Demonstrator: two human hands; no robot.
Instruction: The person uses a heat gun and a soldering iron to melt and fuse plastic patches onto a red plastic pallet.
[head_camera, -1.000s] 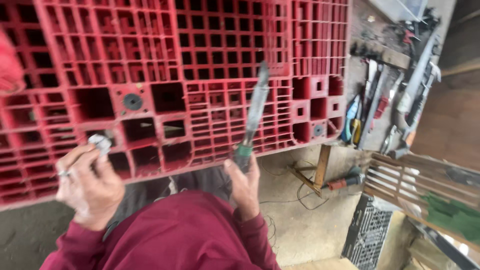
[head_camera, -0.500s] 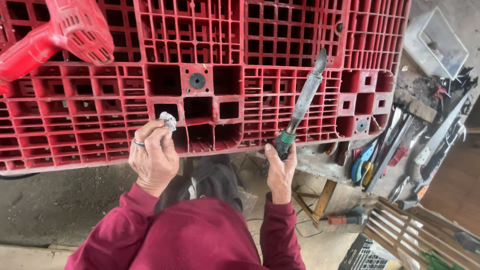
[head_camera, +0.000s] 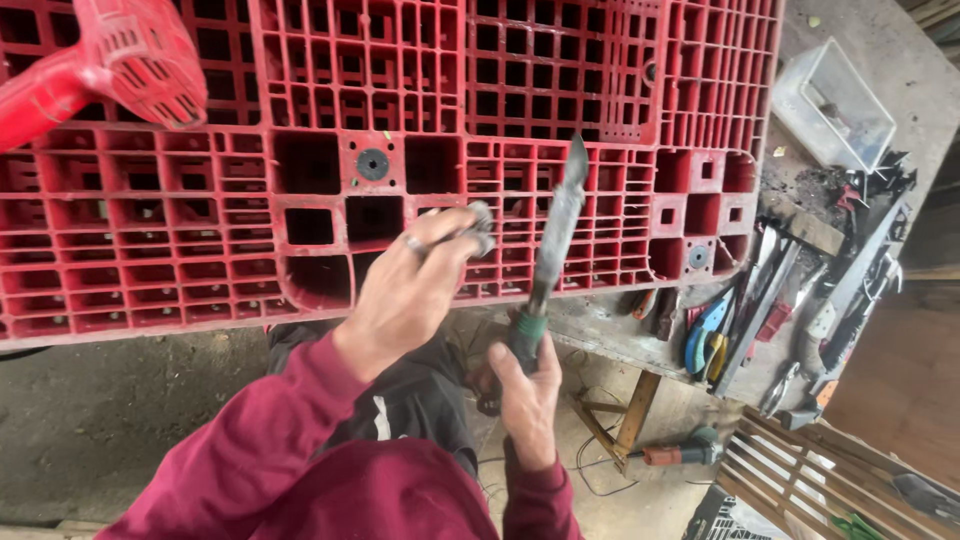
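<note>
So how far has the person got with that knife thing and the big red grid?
Done: nothing looks changed on the red plastic grid pallet; its round black fittings sit in place. In hand: the right hand grips a long, worn knife-like blade with a green handle, and the left hand pinches a small grey wad beside it. Left: the blade hasn't touched the pallet yet.

sleeves: my maroon long-sleeved top (head_camera: 300, 470), cuffs at wrists
left hand (head_camera: 405, 290): silver ring
legs: dark trousers (head_camera: 420, 395)
</note>
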